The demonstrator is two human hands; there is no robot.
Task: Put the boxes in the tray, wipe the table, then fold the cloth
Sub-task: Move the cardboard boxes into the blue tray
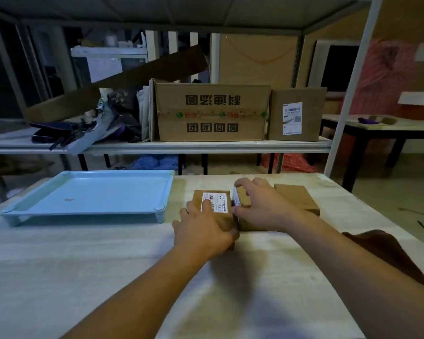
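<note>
While both forearms reach in from the near edge, the table (108,265) holds the following items.

Tray (91,192): pale blue, shallow, with raised rim; set at the far left of the table, holding no boxes (one small reddish speck on its floor).

Left box (213,204): small brown cardboard, white printed label on top; sits just right of the tray, apart from it. The left hand (203,228) lies over its near half, fingers spread on the top and thumb curled round the right near corner, gripping it.

Middle box (242,209): brown cardboard with a white label on its left end; touching or almost touching the left box. The right hand (262,204) arches over it, fingertips on the far top edge and thumb at the near left edge, closed around it. Whether either box is lifted off the table cannot be told.

Right box (299,198): plain brown cardboard, just beyond the right hand, untouched.

Cloth (387,255): dark brown, lying flat at the right near edge of the table, partly behind the right forearm.

Shelf (206,146) behind the table: one large printed carton (211,111), one smaller carton (296,113) beside it, a heap of dark bags to the left.
</note>
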